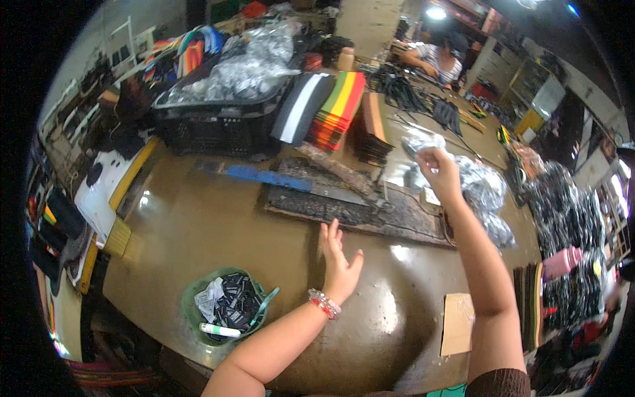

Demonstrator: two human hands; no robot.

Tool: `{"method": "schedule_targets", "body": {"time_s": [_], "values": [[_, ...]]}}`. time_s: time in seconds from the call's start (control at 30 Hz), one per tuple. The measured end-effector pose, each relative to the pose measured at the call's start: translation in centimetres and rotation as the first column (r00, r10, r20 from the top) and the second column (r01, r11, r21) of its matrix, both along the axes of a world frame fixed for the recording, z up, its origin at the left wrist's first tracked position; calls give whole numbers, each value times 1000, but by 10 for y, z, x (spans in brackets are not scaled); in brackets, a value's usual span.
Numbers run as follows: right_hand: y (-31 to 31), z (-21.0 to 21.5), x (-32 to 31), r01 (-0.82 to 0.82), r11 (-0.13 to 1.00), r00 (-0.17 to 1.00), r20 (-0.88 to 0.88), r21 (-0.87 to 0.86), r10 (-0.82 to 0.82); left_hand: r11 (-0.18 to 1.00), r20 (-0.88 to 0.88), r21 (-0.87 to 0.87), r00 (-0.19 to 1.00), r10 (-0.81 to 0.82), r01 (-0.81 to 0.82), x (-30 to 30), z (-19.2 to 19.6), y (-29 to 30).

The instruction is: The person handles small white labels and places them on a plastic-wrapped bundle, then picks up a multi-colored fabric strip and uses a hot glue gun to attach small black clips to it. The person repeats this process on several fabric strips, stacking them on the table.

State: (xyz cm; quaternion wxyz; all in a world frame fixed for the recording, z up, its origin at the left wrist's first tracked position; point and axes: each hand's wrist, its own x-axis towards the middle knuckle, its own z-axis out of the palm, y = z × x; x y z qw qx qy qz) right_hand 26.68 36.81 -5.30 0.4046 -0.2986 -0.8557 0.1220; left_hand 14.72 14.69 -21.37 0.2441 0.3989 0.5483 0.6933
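Over the tabletop (245, 225), my left hand (341, 268) is open with spread fingers and holds nothing; a beaded bracelet circles its wrist. It is just in front of a worn, dark wooden board (417, 215). A long flat metal strip with a blue section (268, 176) lies along the board's far side. My right hand (442, 173) is raised beside clear plastic bags (486, 182), at the board's right end. Its fingers are bent and drawn together; whatever they hold, if anything, is too small to make out.
A green basket (188, 301) of small black pieces stands front left, a cardboard piece (457, 324) front right. Behind are a black crate (211, 126) of plastic bags and stacked striped strips (338, 109). Wrapped black bundles (569, 218) are piled right. Another person (433, 63) sits far back.
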Motion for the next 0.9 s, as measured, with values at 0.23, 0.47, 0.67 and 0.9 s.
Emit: {"method": "schedule_targets", "body": {"time_s": [0.23,0.47,0.67,0.9], "values": [[104,-13,-95,-74,991,786,619,109,-9,998,-80,-35,996,45,-48,-1,10,-4],[131,-36,-121,46,999,804,594,-20,-25,997,-120,-55,991,55,-62,0,17,-7],[127,-45,-115,-75,986,766,642,151,-39,998,-88,-63,996,20,-26,2,21,-9],[126,-38,-115,-76,993,733,681,90,-5,996,-143,-82,989,31,-43,3,22,-12]]}}
